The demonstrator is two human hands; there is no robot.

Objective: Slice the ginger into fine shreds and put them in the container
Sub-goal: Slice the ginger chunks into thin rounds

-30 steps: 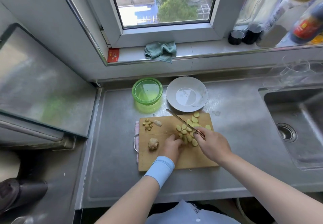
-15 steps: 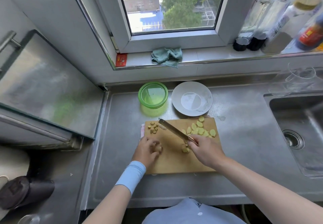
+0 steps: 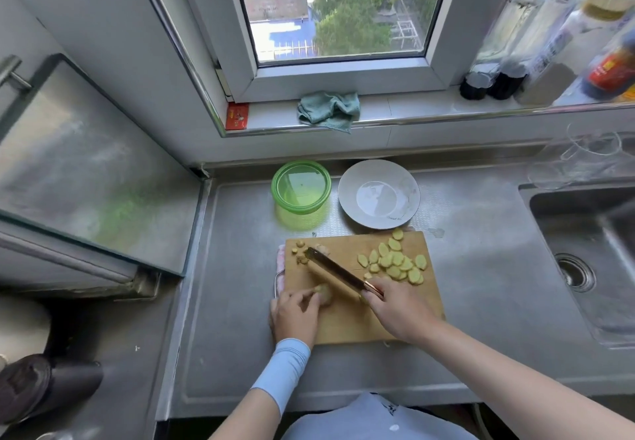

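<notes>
Ginger knob (image 3: 323, 293), pinched in my left hand (image 3: 295, 316) at the board's (image 3: 347, 326) 8 o'clock; my right hand (image 3: 398, 309) grips the knife (image 3: 336, 273). Risk: the blade lies just beside my fingertips (image 3: 310, 298), so the small knob may roll and expose them. Slices (image 3: 395, 262) sit at 2 o'clock, container (image 3: 301, 187) at 11.

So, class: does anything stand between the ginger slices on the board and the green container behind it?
Nothing visible does. Between the ginger slices and the green container lie only bare board and counter; the white plate sits aside, to the right. Whether the container is lidded I cannot tell.
</notes>
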